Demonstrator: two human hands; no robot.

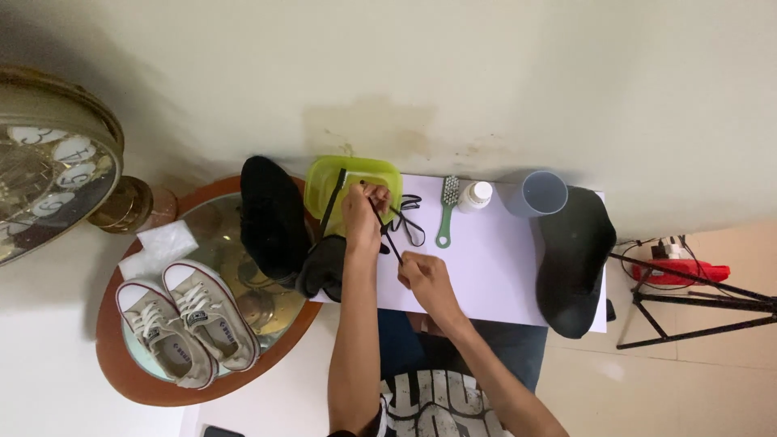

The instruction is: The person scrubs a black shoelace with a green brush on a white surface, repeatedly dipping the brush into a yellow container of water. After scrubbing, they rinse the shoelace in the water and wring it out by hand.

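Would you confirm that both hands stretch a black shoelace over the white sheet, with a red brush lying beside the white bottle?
Not quite: the brush is green, not red, as the head view shows. Both the left hand and right hand do stretch the black shoelace, beside the white bottle.

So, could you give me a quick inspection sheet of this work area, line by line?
Surface: white sheet over a low table, beside a round glass-topped table.
Job's things: black shoelace stretched between both hands; yellow-green basin; black shoe on the left, another black shoe on the right.
Clutter: green brush, small white bottle, grey cup, pair of beige sneakers, white cloth.
Hands: left hand pinches the lace over the basin; right hand grips its other end.
Cables: wires by a red device on the floor.
Surroundings: ornate clock, black tripod legs, plain wall.
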